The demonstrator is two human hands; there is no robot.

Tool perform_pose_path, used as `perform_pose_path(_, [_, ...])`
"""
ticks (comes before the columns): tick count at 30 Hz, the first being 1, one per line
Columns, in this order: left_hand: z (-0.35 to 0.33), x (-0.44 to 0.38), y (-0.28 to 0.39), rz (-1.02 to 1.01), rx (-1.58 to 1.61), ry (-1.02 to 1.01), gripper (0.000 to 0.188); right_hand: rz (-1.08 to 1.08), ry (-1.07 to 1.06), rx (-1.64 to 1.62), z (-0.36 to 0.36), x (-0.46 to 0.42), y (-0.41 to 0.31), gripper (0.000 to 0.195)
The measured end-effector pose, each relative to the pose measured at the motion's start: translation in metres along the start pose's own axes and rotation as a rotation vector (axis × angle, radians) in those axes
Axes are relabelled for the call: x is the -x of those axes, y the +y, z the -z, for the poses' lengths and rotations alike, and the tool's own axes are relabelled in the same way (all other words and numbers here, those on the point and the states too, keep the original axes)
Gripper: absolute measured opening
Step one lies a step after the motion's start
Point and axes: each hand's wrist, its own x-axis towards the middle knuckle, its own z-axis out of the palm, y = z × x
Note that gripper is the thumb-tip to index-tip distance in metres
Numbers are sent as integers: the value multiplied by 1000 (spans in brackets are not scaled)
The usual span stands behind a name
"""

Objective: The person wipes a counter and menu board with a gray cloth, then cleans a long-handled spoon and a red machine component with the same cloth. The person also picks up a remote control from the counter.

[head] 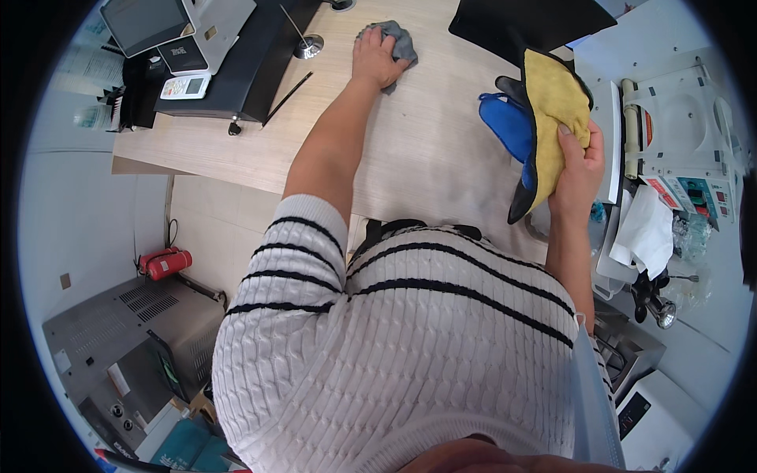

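Observation:
My left hand (377,59) is spread flat over a crumpled grey cloth (405,44) and presses it against the light wood-grain desk (432,154). My left arm reaches far forward across the desk. Off to the right, my right hand (576,168) grips a yellow cloth item with black edging (547,106), thumb on its near face. It is held above the desk. A blue fabric piece (505,124) and black parts hang from its left side. Whether these are mitts or folded cloths cannot be told.
A black cash drawer (236,77) bears a white remote control (185,87) and a terminal with a screen (151,23). Beside it are a metal bill spike (309,47) and a black pencil-like stick (287,99). A black monitor (526,23) stands at the far right. White tissue (647,230) lies right.

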Motion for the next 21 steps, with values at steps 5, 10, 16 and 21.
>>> perform_pose_path(5, [22, 69, 2, -459, 238, -133, 49, -5, -9, -33, -4, -3, 2, 28])
perform_pose_path(10, [66, 172, 14, -716, 469, -300, 46, -56, -55, 0, -9, -9, 29, 27])
perform_pose_path(16, [106, 252, -15, -776, 671, -540, 43, -141, -246, 281, -11, 3, 69, 31])
perform_pose_path(21, [143, 253, -53, -650, 473, -446, 44, 284, -297, 843, -17, 16, 84, 37])
